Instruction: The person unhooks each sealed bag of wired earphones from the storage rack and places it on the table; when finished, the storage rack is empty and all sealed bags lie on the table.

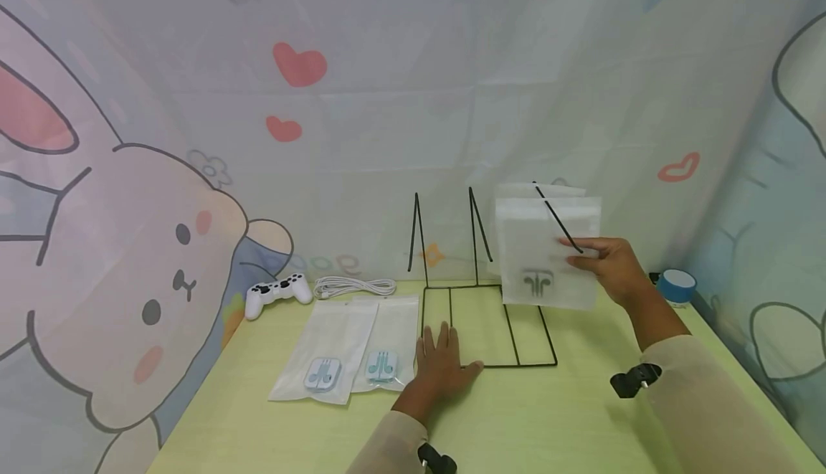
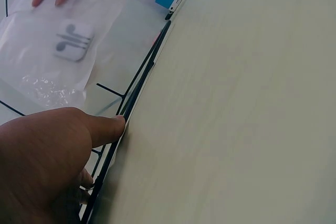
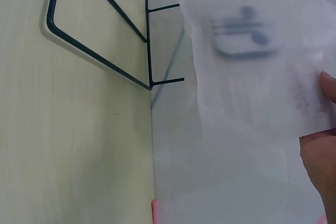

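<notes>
Table (image 1: 581,416) of pale green carries a black wire rack (image 1: 488,327). Left hand (image 1: 442,366) presses flat, fingers together, on the rack's near-left base. Right hand (image 1: 611,267) pinches a frosted earphone pouch (image 1: 548,253) upright above the rack's right slot.

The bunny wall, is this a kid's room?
Maybe not: it looks like a small packing table inside cartoon curtains. Bagged earphones lie by a wire rack, and the right hand holds another bag.
</notes>
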The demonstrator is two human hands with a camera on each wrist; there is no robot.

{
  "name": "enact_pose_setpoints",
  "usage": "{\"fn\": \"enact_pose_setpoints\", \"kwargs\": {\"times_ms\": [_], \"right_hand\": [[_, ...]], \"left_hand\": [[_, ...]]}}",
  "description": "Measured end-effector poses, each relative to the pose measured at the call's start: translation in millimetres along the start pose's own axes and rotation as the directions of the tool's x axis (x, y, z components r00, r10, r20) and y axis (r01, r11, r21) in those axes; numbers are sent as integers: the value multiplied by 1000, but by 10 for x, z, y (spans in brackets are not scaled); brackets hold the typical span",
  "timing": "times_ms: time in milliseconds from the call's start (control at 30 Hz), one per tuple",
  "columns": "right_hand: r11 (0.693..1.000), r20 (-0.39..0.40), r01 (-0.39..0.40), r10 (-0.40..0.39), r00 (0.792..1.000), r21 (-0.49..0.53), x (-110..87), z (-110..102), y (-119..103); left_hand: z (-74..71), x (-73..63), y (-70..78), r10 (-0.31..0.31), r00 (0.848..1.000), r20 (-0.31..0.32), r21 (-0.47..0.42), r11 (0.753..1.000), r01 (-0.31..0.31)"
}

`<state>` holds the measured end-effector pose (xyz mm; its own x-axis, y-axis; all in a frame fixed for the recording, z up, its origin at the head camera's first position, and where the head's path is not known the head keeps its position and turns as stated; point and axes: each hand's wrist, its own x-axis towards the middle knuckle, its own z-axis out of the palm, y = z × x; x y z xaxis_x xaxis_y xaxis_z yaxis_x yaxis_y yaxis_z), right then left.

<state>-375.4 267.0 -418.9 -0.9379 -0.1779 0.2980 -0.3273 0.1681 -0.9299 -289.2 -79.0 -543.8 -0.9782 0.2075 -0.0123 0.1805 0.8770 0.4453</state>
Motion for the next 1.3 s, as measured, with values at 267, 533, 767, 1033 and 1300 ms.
{"fn": "enact_pose_setpoints", "kwargs": {"times_ms": [267, 533, 767, 1033, 1300], "right_hand": [[1000, 40, 15, -16, 999, 19, -80, -136, -55], [983, 98, 97, -113, 989, 158, -191, -172, -105], [975, 170, 86, -122, 978, 204, -305, -229, -191], [973, 223, 116, -160, 962, 198, -402, -337, -248], [964, 252, 178, -225, 941, 195, -518, -398, -279]], "left_hand": [[16, 34, 1, -6, 1000, 3, 36, 999, 6], [-10, 39, 5, -11, 1000, -10, 47, 999, 11], [0, 8, -2, -10, 1000, -6, 36, 999, 11], [13, 10, -4, -14, 1000, -9, 27, 1000, 14], [30, 36, -22, -13, 1000, -16, 50, 999, 13]]}}
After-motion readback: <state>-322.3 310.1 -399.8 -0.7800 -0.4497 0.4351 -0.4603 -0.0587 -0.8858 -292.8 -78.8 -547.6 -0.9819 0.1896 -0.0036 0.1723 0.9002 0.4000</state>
